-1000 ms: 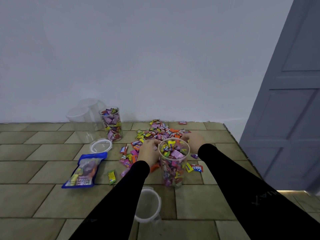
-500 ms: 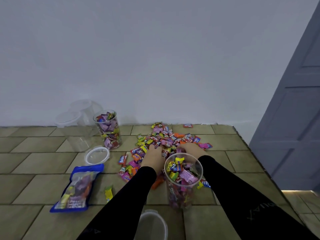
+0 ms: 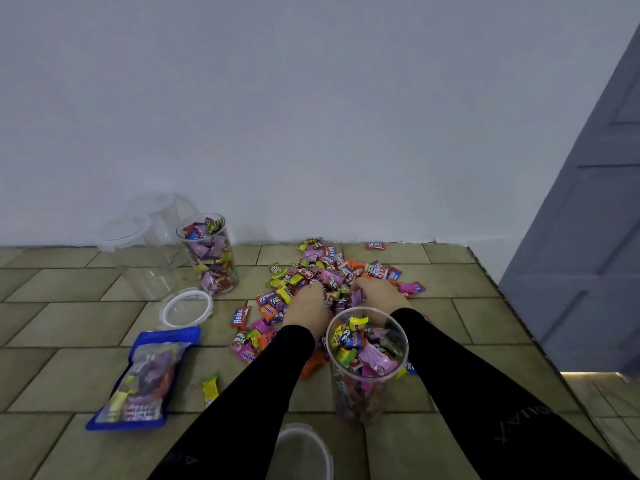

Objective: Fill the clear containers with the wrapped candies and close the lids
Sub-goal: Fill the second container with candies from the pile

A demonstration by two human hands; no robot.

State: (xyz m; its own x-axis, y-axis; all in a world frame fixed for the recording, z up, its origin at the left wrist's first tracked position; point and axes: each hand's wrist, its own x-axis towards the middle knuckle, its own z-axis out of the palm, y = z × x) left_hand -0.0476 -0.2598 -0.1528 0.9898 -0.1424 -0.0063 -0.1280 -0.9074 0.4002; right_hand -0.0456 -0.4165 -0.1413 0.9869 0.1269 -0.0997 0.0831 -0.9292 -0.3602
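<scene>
A big pile of wrapped candies lies on the tiled floor near the wall. Both hands are pushed into the near side of that pile. The left hand has its fingers curled down into the candies, and the right hand does too. The fingertips are buried, so I cannot tell how many candies each hand holds.

Just in front of the pile, between the two black sleeves, stands a clear container nearly full of candies, with no lid on. Left of the pile stands another filled container, also open, with empty containers beside it. A round lid lies left of the pile, and a blue candy bag lies nearer than that. Another lid lies closest to the person.
</scene>
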